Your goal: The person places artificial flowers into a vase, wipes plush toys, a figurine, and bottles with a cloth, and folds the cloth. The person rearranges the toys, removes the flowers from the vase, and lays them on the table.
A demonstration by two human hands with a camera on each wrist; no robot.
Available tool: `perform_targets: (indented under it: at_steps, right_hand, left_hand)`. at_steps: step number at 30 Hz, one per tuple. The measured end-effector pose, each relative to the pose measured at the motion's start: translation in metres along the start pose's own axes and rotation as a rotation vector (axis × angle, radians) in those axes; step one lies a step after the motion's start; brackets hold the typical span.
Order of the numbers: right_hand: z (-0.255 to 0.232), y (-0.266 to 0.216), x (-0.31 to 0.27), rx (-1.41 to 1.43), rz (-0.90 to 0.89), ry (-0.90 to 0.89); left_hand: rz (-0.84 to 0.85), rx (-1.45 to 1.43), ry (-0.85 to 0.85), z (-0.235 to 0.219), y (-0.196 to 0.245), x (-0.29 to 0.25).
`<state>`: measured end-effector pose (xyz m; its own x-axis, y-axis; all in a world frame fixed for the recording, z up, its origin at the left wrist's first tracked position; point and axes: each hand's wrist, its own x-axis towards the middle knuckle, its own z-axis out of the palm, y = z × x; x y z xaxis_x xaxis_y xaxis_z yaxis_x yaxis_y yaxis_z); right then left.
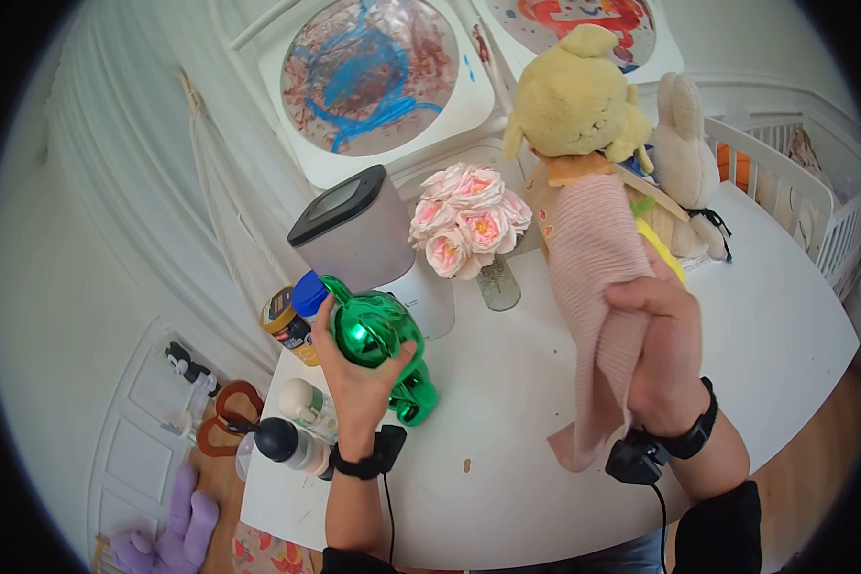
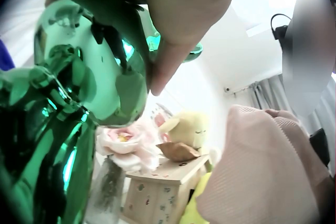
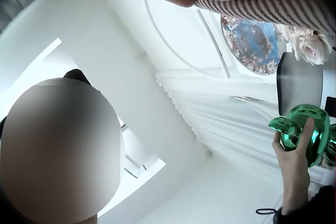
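Note:
My left hand point(image 1: 356, 387) grips a shiny metallic green figurine point(image 1: 362, 330) by its rounded head, thumb on one side and fingers on the other. Its lower part stands over the white table point(image 1: 507, 421); the left wrist view shows the glossy figurine point(image 2: 105, 77) close up. My right hand point(image 1: 665, 354) holds a pink ribbed knit cloth point(image 1: 593, 253), bunched at the fingers and hanging down in a long fold. In the right wrist view the cloth point(image 3: 262, 6) runs along the top edge. The cloth covers part of a wooden box point(image 2: 152, 192) behind it.
Pink roses point(image 1: 483, 225) in a glass vase point(image 1: 498, 285) stand beside a grey and white appliance point(image 1: 364, 230). A tub point(image 1: 292, 325) and several bottles point(image 1: 292, 445) line the left edge. A yellow plush toy point(image 1: 564, 100) and a white plush rabbit point(image 1: 684, 153) sit at the back right.

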<state>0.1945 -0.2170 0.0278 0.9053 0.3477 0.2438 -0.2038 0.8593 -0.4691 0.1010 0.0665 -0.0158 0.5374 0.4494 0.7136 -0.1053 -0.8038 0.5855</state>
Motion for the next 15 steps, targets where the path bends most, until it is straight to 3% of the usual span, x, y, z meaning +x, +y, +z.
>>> perform_targets:
  at_steps: [1,9,12,13,14,15]
  right_hand:
    - [-0.001,0.007,0.0,0.008,-0.008,0.017]
    - [0.005,0.039,-0.007,-0.11,0.013,0.022]
    - [0.005,0.044,-0.014,-0.342,0.004,-0.076]
    - [0.001,0.049,-0.016,-0.489,-0.057,-0.249]
    - [-0.001,0.052,-0.016,-0.632,-0.12,-0.424]
    - [-0.001,0.051,-0.017,-0.634,-0.119,-0.421]
  left_hand:
    - [-0.07,-0.17,-0.056,0.001,0.017,-0.005]
    - [-0.018,-0.313,-0.327,0.012,0.064,-0.042]
    - [0.053,-0.275,-0.383,0.013,0.077,-0.05]
    - [0.048,-0.278,-0.385,0.014,0.08,-0.053]
    - [-0.032,-0.31,-0.365,0.015,0.083,-0.055]
    - [-0.111,-0.342,-0.346,0.016,0.084,-0.056]
